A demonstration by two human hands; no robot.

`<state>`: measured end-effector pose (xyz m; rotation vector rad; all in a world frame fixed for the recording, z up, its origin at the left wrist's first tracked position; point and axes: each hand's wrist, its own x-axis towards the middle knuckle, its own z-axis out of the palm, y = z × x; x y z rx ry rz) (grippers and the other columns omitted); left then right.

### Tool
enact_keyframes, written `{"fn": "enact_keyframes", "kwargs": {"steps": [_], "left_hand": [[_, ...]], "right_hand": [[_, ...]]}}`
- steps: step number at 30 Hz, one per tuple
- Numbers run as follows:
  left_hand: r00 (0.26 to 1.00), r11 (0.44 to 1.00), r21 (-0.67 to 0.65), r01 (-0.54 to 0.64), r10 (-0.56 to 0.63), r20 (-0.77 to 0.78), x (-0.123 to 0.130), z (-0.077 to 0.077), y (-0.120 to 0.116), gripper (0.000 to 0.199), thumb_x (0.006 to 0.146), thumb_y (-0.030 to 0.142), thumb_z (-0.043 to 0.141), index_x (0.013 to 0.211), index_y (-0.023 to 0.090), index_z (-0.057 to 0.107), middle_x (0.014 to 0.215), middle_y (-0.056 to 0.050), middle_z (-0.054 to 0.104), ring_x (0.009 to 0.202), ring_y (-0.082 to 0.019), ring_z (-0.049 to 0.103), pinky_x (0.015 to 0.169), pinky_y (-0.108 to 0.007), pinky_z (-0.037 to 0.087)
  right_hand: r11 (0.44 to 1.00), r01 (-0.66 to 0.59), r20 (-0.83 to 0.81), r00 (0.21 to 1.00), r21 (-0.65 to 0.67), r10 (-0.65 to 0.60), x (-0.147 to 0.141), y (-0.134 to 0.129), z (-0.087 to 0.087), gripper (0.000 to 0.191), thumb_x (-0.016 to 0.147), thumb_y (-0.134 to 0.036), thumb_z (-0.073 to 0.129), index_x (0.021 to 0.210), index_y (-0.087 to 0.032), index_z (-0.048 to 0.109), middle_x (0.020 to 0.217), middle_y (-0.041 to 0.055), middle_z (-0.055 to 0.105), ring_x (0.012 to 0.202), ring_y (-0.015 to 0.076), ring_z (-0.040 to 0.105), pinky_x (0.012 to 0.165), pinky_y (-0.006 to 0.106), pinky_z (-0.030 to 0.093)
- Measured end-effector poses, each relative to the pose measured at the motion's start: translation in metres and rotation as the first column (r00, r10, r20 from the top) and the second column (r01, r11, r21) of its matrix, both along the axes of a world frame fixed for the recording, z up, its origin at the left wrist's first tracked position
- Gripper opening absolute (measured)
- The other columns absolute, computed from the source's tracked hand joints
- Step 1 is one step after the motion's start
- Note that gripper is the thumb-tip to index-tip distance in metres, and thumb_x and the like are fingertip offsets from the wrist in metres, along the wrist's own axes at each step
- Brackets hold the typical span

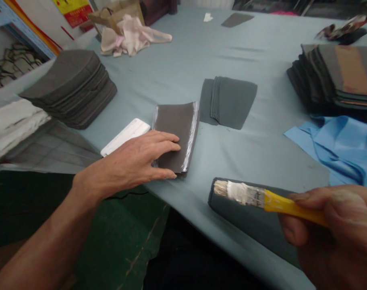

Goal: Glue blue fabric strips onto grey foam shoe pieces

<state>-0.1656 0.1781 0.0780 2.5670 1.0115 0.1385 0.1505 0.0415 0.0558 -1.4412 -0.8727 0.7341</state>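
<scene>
My left hand [141, 155] lies with its fingers apart on a dark grey-brown fabric piece [174, 121] near the table's front edge. White paste streaks run along both side edges of that piece. Between the fingers of my right hand [337, 225] is the yellow handle of a paintbrush [274, 201]. Its bristles point left and white paste coats the ferrule end. Below the brush a long dark panel [249, 213] lies along the front edge. Just behind my left hand rests a white-coated flat block [125, 137].
Dark green-grey fabric pieces [234, 100] lie overlapped mid-table. Tall dark stacks stand left [77, 84] and right [325, 76]. Blue cloth [346, 145] is bunched at the right. Pale fabric scraps [131, 36] and a cardboard box [119, 16] sit at the back left of the table [183, 60].
</scene>
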Motion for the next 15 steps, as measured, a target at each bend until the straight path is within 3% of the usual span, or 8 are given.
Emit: {"fn": "enact_keyframes", "kwargs": {"steps": [4, 8, 10, 15], "left_hand": [[0.998, 0.995, -0.075, -0.057, 0.057, -0.005, 0.002, 0.007, 0.005, 0.056, 0.093, 0.059, 0.076, 0.137, 0.026, 0.071, 0.157, -0.009, 0.063, 0.144, -0.031, 0.058, 0.126, -0.045, 0.040], [0.995, 0.990, -0.096, -0.104, 0.104, 0.002, 0.001, 0.011, 0.004, 0.047, 0.096, 0.053, 0.069, 0.135, 0.027, 0.072, 0.154, -0.007, 0.066, 0.141, -0.030, 0.061, 0.125, -0.047, 0.041], [0.995, 0.995, -0.039, -0.095, 0.095, -0.008, 0.003, 0.011, 0.000, 0.041, 0.097, 0.044, 0.064, 0.133, 0.025, 0.071, 0.152, -0.007, 0.067, 0.141, -0.030, 0.061, 0.124, -0.048, 0.041], [0.983, 0.980, 0.156, -0.121, 0.140, -0.117, 0.024, 0.008, -0.016, 0.040, 0.087, 0.023, 0.057, 0.125, 0.022, 0.066, 0.145, -0.011, 0.072, 0.134, -0.034, 0.067, 0.122, -0.059, 0.037]], "right_hand": [[0.998, 0.054, 0.044, 0.998, -0.020, -0.053, -0.008, -0.007, 0.005, 0.038, 0.078, -0.052, 0.092, 0.065, -0.024, 0.070, 0.058, 0.0028, 0.065, 0.035, 0.0162, 0.055, 0.033, 0.029, 0.043], [0.994, 0.101, 0.069, 0.993, -0.044, -0.098, -0.021, -0.015, 0.015, 0.034, 0.093, -0.052, 0.079, 0.074, -0.025, 0.070, 0.055, -0.0015, 0.057, 0.046, 0.0136, 0.053, 0.048, 0.029, 0.046], [0.994, 0.107, 0.063, 0.992, -0.030, -0.105, -0.016, -0.018, 0.015, 0.035, 0.093, -0.055, 0.078, 0.076, -0.025, 0.070, 0.055, -0.0016, 0.057, 0.046, 0.0140, 0.052, 0.049, 0.031, 0.047], [0.993, 0.106, 0.096, 0.989, 0.045, -0.110, 0.019, -0.023, 0.002, 0.042, 0.082, -0.064, 0.085, 0.070, -0.027, 0.071, 0.048, 0.0016, 0.059, 0.033, 0.0189, 0.053, 0.034, 0.032, 0.044]]}}
